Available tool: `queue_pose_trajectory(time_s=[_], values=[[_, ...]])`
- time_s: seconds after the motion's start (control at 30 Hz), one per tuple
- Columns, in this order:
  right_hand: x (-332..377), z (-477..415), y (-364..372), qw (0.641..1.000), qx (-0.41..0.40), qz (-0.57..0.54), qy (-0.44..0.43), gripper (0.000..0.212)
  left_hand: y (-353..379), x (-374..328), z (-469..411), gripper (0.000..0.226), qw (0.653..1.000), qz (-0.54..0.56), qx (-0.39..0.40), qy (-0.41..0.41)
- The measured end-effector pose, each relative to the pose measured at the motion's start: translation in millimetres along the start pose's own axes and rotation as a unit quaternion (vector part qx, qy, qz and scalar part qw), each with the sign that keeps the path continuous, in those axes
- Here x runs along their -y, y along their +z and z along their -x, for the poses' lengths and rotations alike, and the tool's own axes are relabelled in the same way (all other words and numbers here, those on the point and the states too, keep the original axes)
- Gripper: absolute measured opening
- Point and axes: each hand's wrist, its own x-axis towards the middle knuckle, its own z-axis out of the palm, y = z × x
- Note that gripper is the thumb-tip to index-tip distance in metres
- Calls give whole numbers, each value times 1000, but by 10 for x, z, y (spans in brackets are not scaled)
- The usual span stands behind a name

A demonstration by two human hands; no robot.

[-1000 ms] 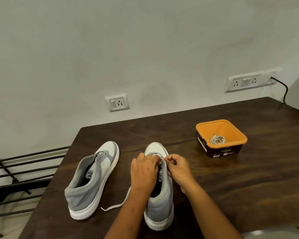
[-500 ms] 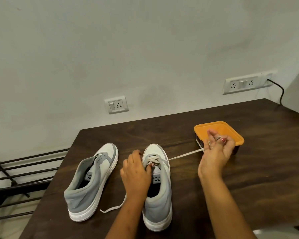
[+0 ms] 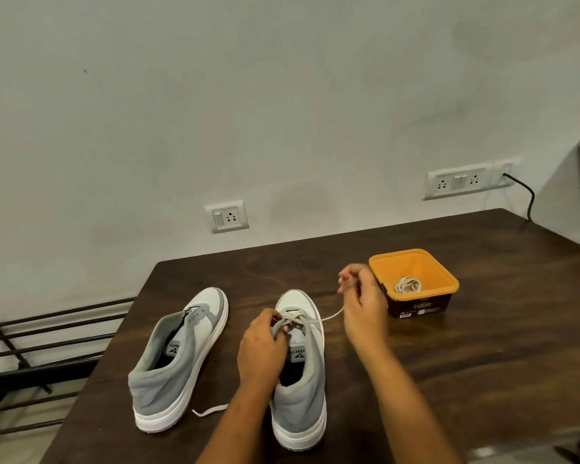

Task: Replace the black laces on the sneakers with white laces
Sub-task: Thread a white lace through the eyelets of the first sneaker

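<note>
Frame centre to lower right: one dark wooden table (image 3: 482, 346). Lower left: one black metal rack (image 3: 47, 333). Sneakers, count two, grey and white, toes toward the wall: unlaced sneaker (image 3: 178, 356) left of centre, laced sneaker (image 3: 310, 406) at centre bottom. One orange tub (image 3: 419, 306) right of centre, on the table. My left hand (image 3: 263, 349) rests on the laced sneaker, fingers curled, pinching the white lace (image 3: 329, 317) at its crossings. My right hand (image 3: 362, 309), raised beside the tub, pinches the same lace's far end; its other end (image 3: 211, 411) lies between the sneakers. Two socket plates (image 3: 227, 216) on the wall. One coiled lace (image 3: 408, 285) in the tub.
</note>
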Motion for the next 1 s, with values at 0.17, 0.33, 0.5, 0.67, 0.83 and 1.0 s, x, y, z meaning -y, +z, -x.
queue_pose_trajectory(time_s=[0.17, 0.33, 0.5, 0.67, 0.83, 1.0], values=[[-459, 196, 181, 978, 139, 57, 142, 15, -36, -84, 85, 20, 996, -29, -55, 56], [-581, 398, 292, 963, 119, -68, 233, 12, -21, -230, 68, 32, 993, -80, 83, -13], [-580, 382, 287, 970, 136, -45, 195, 14, 11, -157, 70, 25, 996, 20, 89, -2], [-570, 327, 343, 969, 137, -42, 200, 20, -1, -164, 89, 17, 999, 17, 47, -8], [-523, 264, 403, 965, 136, -74, 212, 18, -10, -140, 113, 11, 999, 33, -4, -6], [-513, 288, 484, 973, 132, -60, 182, 21, -33, -60, 178, 18, 984, 154, -81, -35]])
